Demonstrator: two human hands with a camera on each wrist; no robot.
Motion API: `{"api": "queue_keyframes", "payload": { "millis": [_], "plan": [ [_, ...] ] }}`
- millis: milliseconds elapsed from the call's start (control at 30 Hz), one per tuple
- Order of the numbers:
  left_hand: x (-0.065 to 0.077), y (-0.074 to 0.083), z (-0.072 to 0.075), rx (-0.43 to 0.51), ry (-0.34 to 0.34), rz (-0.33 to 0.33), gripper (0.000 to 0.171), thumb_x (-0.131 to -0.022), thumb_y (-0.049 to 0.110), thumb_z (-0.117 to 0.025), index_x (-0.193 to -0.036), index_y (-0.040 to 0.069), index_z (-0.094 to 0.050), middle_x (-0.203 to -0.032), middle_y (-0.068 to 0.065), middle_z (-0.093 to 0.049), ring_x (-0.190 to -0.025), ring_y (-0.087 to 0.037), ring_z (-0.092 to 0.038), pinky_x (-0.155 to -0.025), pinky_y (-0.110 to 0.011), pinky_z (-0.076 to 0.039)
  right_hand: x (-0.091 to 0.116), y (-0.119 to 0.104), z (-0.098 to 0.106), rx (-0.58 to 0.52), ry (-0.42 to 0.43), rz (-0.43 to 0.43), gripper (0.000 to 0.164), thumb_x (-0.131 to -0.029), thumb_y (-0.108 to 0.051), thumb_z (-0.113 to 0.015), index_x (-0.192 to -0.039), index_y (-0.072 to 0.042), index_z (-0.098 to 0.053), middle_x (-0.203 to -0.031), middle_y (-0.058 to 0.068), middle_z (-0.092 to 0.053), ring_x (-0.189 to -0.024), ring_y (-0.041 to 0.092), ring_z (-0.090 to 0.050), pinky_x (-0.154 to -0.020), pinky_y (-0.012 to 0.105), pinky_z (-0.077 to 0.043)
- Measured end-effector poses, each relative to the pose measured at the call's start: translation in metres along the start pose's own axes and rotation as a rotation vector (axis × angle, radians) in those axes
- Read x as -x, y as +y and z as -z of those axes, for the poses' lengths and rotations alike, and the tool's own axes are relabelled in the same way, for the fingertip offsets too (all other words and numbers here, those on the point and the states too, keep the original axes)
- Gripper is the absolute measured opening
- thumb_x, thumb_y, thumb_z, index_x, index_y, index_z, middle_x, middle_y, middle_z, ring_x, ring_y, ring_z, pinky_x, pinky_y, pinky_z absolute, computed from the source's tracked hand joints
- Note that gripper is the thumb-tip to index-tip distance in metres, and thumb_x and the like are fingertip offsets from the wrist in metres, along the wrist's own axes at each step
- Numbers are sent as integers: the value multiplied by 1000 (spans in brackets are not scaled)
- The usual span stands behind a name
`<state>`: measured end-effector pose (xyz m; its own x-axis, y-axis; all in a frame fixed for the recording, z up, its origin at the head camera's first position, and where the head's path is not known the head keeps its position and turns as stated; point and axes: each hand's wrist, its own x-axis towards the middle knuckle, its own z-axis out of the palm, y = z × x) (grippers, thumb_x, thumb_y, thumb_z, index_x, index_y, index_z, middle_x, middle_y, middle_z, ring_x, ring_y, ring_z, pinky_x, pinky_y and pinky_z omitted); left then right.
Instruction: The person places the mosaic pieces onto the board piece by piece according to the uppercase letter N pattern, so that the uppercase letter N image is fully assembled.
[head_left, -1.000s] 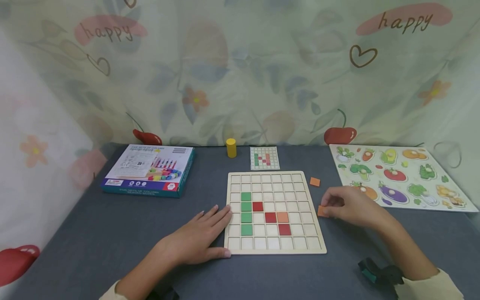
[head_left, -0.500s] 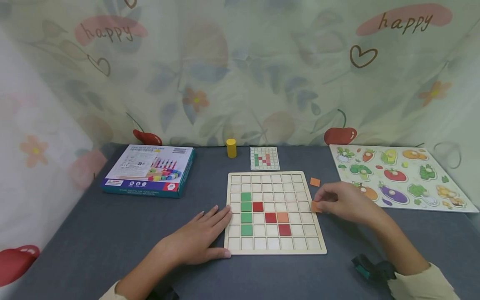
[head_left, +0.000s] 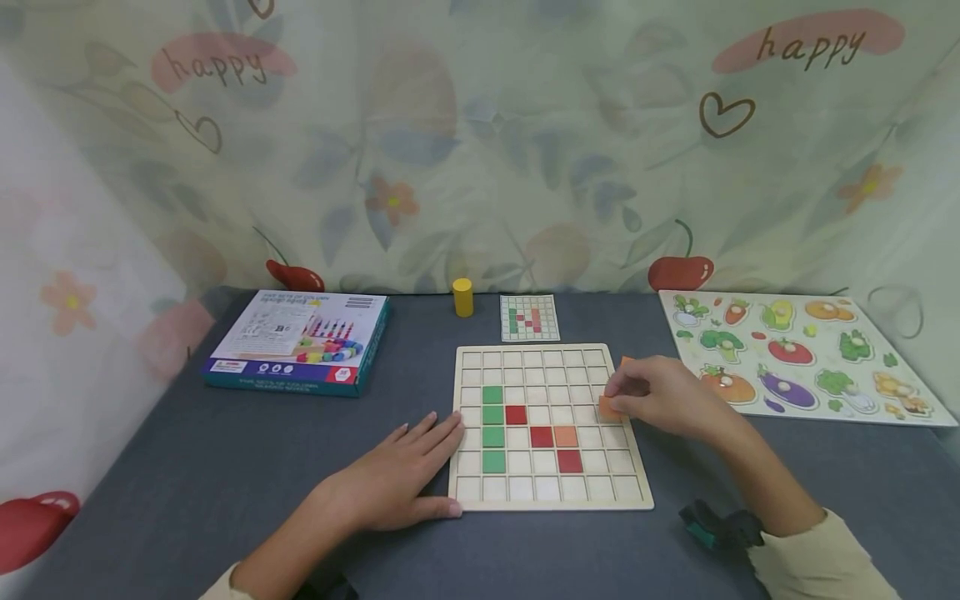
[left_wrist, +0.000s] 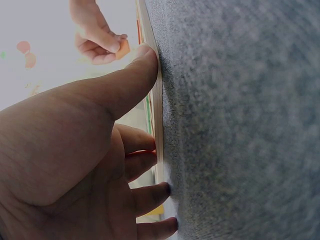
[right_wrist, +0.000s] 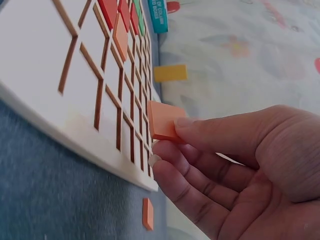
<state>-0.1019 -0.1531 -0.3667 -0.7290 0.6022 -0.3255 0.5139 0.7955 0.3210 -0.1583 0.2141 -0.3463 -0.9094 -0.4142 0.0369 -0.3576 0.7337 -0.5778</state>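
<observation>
A wooden grid board (head_left: pixel 551 493) lies on the dark cloth, with green tiles (head_left: pixel 492 414) in one column and red tiles (head_left: pixel 541 437) stepping diagonally. One orange tile (head_left: pixel 566 436) sits beside the middle red one. My right hand (head_left: pixel 670 400) pinches another orange tile (right_wrist: pixel 167 120) between thumb and fingers, over the board's right edge. A further loose orange tile (right_wrist: pixel 148 214) lies on the cloth by that edge, mostly covered by the hand in the head view. My left hand (head_left: pixel 397 475) rests with straight fingers against the board's left edge, its thumb at the near corner.
Behind the board lies a small pattern card (head_left: pixel 529 318), with a yellow cylinder (head_left: pixel 462 297) standing to its left. A boxed toy set (head_left: pixel 296 342) is at back left. A vegetable picture board (head_left: pixel 802 354) lies at right. A printed curtain (head_left: pixel 480 150) hangs behind.
My right hand has moved left with the orange tile, from the cloth beside the board to over its right edge. The left hand has stayed in place.
</observation>
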Motion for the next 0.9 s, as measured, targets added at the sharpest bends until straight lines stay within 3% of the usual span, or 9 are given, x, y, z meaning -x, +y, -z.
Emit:
{"api": "queue_keyframes", "payload": {
  "millis": [200,567,733,900],
  "plan": [
    [1,1,0,-4,1,6,96,-90,68,-57,-162,16,-21,-166,-2,-18,-151,-32,-13,-115,-60,-21,-8,-7,-7,2,6,22,9,-84,-6,-78,-89,-12,-74,-79,-7,-65,-72,14,-54,-64,31,-47],
    [1,1,1,2,-3,14,96,-90,68,-57,-162,16,-20,-166,-1,-18,-151,-32,-13,-115,-59,-21,-28,-20,-29,-90,-70,36,6,-85,-3,-74,-86,-8,-72,-78,-4,-64,-70,15,-56,-63,32,-48],
    [1,0,0,5,-7,12,96,-90,69,-56,-162,17,-19,-167,-1,-17,-152,-31,-13,-116,-59,-20,-30,-26,-42,-7,-56,27,7,-86,-4,-73,-86,-10,-72,-79,-4,-62,-73,14,-54,-63,32,-47],
    [0,0,0,11,-5,9,96,-90,69,-56,-162,17,-20,-167,-1,-17,-152,-31,-13,-115,-59,-20,-26,-25,-45,32,-15,31,7,-86,-5,-76,-90,-10,-77,-86,-4,-65,-80,14,-58,-72,35,-50]
  ]
}}
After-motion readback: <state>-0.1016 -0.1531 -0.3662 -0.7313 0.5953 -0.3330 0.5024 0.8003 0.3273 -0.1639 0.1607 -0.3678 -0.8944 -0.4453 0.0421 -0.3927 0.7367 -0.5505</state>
